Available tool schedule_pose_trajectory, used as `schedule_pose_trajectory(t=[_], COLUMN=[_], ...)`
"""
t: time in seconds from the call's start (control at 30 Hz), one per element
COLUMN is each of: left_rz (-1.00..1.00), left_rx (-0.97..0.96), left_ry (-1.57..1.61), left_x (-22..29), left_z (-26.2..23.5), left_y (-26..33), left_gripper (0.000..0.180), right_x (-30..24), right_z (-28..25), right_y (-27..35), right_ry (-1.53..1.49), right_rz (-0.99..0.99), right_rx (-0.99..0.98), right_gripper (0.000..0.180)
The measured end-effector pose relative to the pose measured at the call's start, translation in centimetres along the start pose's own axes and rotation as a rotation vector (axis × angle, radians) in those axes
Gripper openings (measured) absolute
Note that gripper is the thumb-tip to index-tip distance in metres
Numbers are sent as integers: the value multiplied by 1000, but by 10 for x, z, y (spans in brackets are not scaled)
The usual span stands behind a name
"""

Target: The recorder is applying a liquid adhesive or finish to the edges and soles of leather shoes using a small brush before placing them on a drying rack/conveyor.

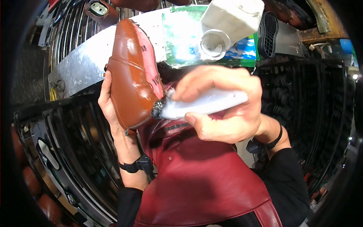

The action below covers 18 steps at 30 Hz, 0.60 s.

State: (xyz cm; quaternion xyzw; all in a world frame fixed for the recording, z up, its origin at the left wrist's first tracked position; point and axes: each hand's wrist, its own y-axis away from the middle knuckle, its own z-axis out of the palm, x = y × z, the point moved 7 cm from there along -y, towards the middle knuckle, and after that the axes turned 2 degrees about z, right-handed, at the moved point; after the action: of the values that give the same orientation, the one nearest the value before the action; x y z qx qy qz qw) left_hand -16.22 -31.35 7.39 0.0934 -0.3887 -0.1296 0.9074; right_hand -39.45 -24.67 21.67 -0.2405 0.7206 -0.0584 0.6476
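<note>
A glossy brown leather shoe upper [128, 83] stands toe-up in front of me, its pink underside [145, 56] facing right. My left hand [106, 100] is closed round its left side, and the upper hides most of those fingers. Fingers and thumb of my right hand [242, 123] grip a white-handled brush [211, 102], slightly blurred. Its dark bristles [157, 109] touch the upper's lower right edge, near the heel end.
Behind the upper is a pale worktop [81, 64] with a cut-open white plastic container [234, 19] and a black shoe sole [267, 34]. Metal rollers [75, 26] carry more brown shoes. Dark racks flank me, and a dark red apron [204, 170] covers my lap.
</note>
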Motion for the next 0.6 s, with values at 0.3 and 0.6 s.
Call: schedule_pose_trajectory(t=[0.3,0.6], left_rz=[374,298], left_rx=[63,206], left_ry=[-652,-291], left_x=[-22,20], left_z=[11,24], left_y=[-6,-4], left_gripper=[58,43], right_x=[3,145], right_z=[-28,-24], right_y=[-66,-62], right_ry=[-105,-539], right_rz=[-133,393], right_rx=[-103,346], right_gripper=[31,20])
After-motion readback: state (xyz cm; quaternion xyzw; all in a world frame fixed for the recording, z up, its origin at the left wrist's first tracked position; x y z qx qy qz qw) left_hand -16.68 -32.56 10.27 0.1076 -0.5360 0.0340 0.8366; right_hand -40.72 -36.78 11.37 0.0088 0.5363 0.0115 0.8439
